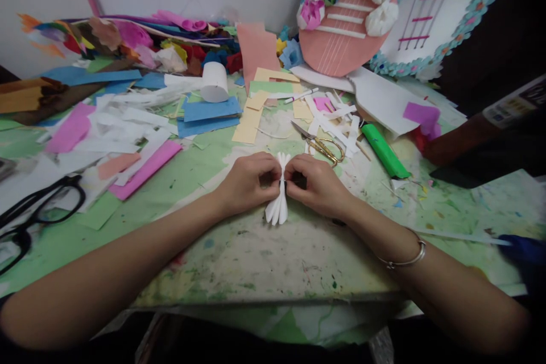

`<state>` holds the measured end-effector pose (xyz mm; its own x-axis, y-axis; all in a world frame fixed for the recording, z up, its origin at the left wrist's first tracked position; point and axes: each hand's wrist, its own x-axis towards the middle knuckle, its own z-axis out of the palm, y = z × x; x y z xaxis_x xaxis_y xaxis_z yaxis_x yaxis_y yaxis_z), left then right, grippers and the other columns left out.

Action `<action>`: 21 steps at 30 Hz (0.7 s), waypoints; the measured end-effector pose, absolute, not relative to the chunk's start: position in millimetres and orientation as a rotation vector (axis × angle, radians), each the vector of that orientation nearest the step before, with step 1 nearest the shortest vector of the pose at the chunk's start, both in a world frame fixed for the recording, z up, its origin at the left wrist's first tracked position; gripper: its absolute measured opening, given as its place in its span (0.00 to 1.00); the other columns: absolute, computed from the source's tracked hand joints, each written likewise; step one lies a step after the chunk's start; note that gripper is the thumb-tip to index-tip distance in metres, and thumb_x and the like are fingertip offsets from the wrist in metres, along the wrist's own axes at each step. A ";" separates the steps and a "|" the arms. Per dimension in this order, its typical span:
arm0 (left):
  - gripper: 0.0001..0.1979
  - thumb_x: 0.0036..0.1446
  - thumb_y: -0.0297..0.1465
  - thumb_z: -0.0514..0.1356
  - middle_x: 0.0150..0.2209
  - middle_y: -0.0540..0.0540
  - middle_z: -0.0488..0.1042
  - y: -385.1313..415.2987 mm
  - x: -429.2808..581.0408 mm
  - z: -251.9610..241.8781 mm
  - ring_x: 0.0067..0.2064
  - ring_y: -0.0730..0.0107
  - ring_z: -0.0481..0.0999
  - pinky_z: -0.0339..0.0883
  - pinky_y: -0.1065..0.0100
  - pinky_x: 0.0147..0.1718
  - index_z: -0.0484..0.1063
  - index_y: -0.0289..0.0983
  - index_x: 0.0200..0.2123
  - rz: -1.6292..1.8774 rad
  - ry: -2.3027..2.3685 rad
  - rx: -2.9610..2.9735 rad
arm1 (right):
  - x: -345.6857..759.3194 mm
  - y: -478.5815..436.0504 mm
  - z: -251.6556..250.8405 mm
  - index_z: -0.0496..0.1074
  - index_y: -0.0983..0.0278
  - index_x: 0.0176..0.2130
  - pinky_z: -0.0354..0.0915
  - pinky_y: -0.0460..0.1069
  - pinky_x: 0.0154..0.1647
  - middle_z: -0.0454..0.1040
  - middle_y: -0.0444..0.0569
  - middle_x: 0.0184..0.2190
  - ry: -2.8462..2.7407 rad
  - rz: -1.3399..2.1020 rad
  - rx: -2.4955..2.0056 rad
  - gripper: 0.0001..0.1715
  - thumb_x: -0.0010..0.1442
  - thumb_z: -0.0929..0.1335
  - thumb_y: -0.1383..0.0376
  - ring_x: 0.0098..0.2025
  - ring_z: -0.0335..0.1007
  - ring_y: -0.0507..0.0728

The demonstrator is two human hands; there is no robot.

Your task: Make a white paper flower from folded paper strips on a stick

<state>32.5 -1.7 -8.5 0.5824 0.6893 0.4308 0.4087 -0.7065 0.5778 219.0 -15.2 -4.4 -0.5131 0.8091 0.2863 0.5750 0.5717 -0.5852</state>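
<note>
A pleated white paper (277, 210) is pinched at its middle between my two hands, its folds fanning out below and a little above. My left hand (251, 182) grips it from the left with thumb and forefinger together. From the other side my right hand (318, 185) pinches the same narrow waist. Whether a thread or tie lies at the waist, I cannot tell. Just beyond my right hand lie gold-handled scissors (322, 147), their blades pointing up and to the left.
Black glasses (55, 199) lie at the left, near white paper strips (115, 131) and a rolled pink paper (147, 170). Blue paper (209, 115) and a white roll (214, 82) sit farther back. A green tube (384, 151) lies right. Guitar-shaped paper crafts (345, 40) stand behind.
</note>
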 end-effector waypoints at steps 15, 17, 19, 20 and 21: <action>0.05 0.53 0.23 0.58 0.33 0.46 0.76 5.3 23.2 -6.4 0.35 0.70 0.75 0.69 0.68 0.37 0.73 0.35 0.30 0.834 0.769 2.373 | 223.0 -18.3 2.3 0.68 0.63 0.29 0.58 0.48 0.35 0.71 0.47 0.28 -2.273 0.561 -1.126 0.07 0.52 0.64 0.75 0.32 0.64 0.53; 0.05 0.54 0.23 0.57 0.34 0.46 0.77 7.9 20.7 -6.6 0.36 0.70 0.75 0.69 0.68 0.38 0.74 0.36 0.31 0.821 0.736 2.357 | 223.5 -17.4 1.3 0.68 0.63 0.29 0.58 0.48 0.36 0.71 0.47 0.28 -2.276 0.563 -1.127 0.08 0.51 0.64 0.75 0.33 0.64 0.53; 0.06 0.53 0.23 0.57 0.34 0.45 0.77 9.3 19.6 -6.2 0.36 0.70 0.75 0.69 0.68 0.38 0.74 0.36 0.31 0.817 0.715 2.351 | 223.7 -16.6 0.1 0.68 0.63 0.29 0.58 0.48 0.36 0.72 0.46 0.29 -2.280 0.567 -1.123 0.09 0.51 0.64 0.76 0.33 0.64 0.53; 0.06 0.53 0.22 0.57 0.34 0.45 0.76 9.5 19.5 -5.9 0.36 0.70 0.75 0.69 0.68 0.38 0.73 0.36 0.31 0.815 0.713 2.355 | 223.7 -16.4 -0.5 0.68 0.63 0.29 0.58 0.48 0.36 0.72 0.46 0.29 -2.279 0.569 -1.121 0.09 0.51 0.64 0.76 0.33 0.65 0.53; 0.06 0.52 0.22 0.57 0.34 0.45 0.76 9.3 19.6 -5.5 0.36 0.70 0.75 0.69 0.68 0.38 0.73 0.36 0.30 0.811 0.717 2.362 | 223.7 -16.2 -0.9 0.68 0.63 0.29 0.58 0.48 0.36 0.72 0.46 0.29 -2.279 0.570 -1.117 0.10 0.51 0.64 0.77 0.33 0.65 0.53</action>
<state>19.6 9.3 -5.5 0.6781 0.6268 0.3839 0.3039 -0.7146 0.6301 223.7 -16.2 -0.9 -0.5150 0.8116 0.2758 0.5861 0.5682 -0.5776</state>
